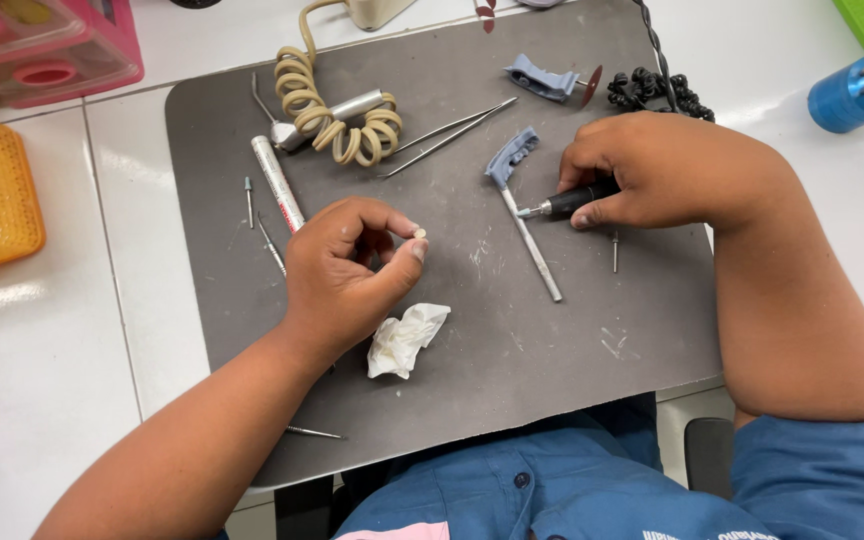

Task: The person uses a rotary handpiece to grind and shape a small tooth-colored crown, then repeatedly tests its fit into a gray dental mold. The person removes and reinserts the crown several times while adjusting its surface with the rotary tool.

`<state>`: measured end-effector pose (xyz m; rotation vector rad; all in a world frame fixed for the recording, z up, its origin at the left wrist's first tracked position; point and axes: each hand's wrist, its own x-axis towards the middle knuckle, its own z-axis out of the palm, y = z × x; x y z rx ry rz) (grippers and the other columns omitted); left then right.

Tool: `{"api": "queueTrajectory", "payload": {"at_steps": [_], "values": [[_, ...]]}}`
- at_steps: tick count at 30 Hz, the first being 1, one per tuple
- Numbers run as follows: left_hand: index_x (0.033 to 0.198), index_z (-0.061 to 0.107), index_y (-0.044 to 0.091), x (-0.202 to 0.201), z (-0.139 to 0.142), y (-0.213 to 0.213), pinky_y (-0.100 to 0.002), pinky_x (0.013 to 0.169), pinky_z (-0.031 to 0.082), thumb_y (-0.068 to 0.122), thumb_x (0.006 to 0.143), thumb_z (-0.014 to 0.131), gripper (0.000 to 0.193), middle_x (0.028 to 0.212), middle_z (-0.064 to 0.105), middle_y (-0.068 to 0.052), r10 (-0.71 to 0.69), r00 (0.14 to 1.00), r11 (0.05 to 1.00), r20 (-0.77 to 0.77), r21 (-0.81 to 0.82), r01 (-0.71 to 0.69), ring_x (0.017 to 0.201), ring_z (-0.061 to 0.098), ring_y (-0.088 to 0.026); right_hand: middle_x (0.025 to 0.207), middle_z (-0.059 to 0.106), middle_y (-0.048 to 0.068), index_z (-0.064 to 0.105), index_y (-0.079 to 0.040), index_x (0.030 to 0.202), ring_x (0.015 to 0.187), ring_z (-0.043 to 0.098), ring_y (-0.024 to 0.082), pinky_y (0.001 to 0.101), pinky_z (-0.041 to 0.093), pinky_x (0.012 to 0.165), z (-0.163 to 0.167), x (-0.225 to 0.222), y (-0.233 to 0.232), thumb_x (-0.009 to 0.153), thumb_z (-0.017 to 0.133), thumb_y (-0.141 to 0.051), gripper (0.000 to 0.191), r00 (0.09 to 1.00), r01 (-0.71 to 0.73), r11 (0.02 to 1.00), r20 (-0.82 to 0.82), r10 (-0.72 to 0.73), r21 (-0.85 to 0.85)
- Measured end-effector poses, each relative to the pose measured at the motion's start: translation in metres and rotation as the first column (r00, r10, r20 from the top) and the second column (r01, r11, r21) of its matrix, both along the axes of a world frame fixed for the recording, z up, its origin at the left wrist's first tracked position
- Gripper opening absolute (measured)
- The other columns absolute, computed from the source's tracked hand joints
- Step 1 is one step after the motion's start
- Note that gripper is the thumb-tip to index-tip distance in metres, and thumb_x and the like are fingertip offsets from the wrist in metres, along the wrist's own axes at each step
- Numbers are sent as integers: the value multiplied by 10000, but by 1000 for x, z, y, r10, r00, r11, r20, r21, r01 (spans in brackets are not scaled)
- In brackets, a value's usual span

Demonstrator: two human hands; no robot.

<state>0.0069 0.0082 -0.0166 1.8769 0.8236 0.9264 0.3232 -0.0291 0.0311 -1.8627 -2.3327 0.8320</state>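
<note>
Blue shirt fabric point(552, 490) is filling the bottom of the view, at the near edge of the grey mat point(572, 370) that is carrying the work. Just beyond it, a crumpled white tissue point(407, 338) is lying near the mat's middle, close under the left hand point(347, 275).

That left hand is pinching a tiny pale piece point(419, 232) between thumb and fingertip, the other fingers curling in narrowly. The right hand point(652, 170) is closing around a black handpiece point(572, 200), whose tip is pointing toward the pale piece but standing apart from it. Judging by this, the piece is picked up and the tool is in hand, yet the 2 are not meeting; any grinding on it looks still to be done.

Beside the handpiece a spatula with a blue-grey handle point(522, 215) is lying, 2 thin probes point(447, 135) are resting toward the far edge, and a coiled beige cord point(337, 115) is sitting near the far left corner. Several small burs point(249, 195) are scattered along the left edge.
</note>
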Motion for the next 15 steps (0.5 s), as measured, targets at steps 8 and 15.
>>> {"api": "queueTrajectory", "payload": {"at_steps": [8,15], "values": [[974,675,52,0,-1,-1,-202,641,478,64,892,780,134,917,647,-14,-34,998,996,54,-76,38,746,581,-49,1012,667,81,718,-58,1118,894,678,213,351,537,777,-13,-3,3,976,751,-115,157,965,244,810,-213,-151,533],[968,646,47,-2,-5,-1,-203,687,516,54,917,756,121,982,700,-33,-62,993,995,103,-75,70,803,628,-57,1059,671,86,757,-97,1177,974,585,297,403,500,870,-27,-13,5,881,789,-81,299,1000,3,763,3,-7,646]]}}
